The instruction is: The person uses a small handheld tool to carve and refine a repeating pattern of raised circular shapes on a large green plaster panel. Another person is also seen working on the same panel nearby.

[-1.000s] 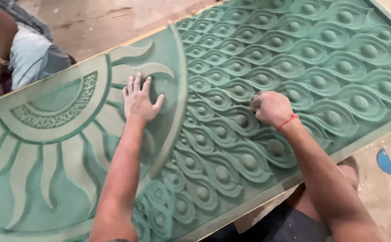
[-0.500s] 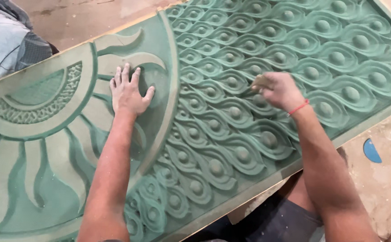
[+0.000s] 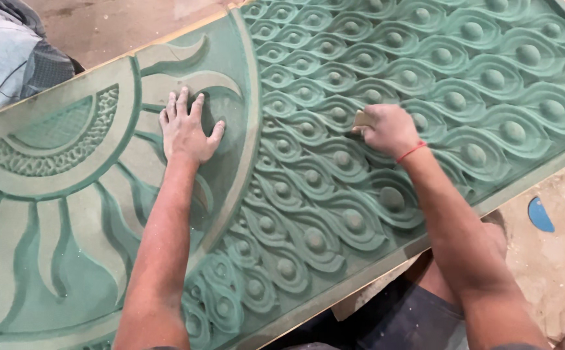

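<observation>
A large green carved panel (image 3: 464, 71) fills the view, with a sun and rays on the left and rows of feather-eye shapes on the right. My left hand (image 3: 186, 128) lies flat, fingers spread, on the smooth curved band beside the sun. My right hand (image 3: 389, 129) is closed around a small tan piece of sandpaper (image 3: 362, 119) and presses it onto the feather pattern. A red thread circles my right wrist.
Another person in a grey and white shirt (image 3: 10, 55) sits at the top left, beyond the panel's edge. Dusty floor shows at the top and lower right, where a blue disc (image 3: 540, 214) lies. My knees are under the panel's near edge.
My right hand with the sandpaper has slid up and leftward over the feather shapes. My left hand stays flat on the same band. The view has shifted slightly.
</observation>
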A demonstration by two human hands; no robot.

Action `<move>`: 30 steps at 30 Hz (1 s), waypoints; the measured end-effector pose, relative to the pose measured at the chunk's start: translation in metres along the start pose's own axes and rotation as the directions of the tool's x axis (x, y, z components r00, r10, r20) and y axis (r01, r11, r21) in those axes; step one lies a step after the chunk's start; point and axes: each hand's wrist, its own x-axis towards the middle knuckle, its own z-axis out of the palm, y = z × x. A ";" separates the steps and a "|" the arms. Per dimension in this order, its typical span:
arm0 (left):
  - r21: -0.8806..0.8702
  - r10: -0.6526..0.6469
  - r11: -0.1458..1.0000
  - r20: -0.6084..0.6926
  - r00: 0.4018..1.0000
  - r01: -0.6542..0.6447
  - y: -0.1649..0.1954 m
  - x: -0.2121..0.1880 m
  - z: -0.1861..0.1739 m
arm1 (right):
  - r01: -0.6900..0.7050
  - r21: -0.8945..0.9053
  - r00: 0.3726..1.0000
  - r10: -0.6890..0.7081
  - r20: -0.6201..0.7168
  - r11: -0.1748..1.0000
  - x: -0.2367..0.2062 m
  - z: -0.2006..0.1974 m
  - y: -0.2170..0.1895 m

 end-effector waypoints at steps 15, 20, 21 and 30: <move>-0.023 0.017 1.000 -0.040 0.999 -0.018 -0.002 -0.002 0.003 | -0.226 -0.134 0.963 0.242 0.117 0.965 -0.001 -0.028 0.030; -0.032 0.031 0.999 -0.053 0.998 -0.033 -0.002 -0.003 0.003 | -0.196 -0.124 0.971 0.210 0.112 0.973 -0.004 -0.029 0.033; -0.029 0.036 0.999 -0.059 0.998 -0.038 -0.002 -0.003 0.003 | -0.193 -0.133 0.976 0.204 0.070 0.972 -0.004 -0.023 0.029; -0.038 0.013 0.999 -0.032 0.999 -0.014 -0.001 -0.002 0.004 | -0.266 -0.168 0.926 0.300 0.231 0.949 -0.018 -0.039 0.046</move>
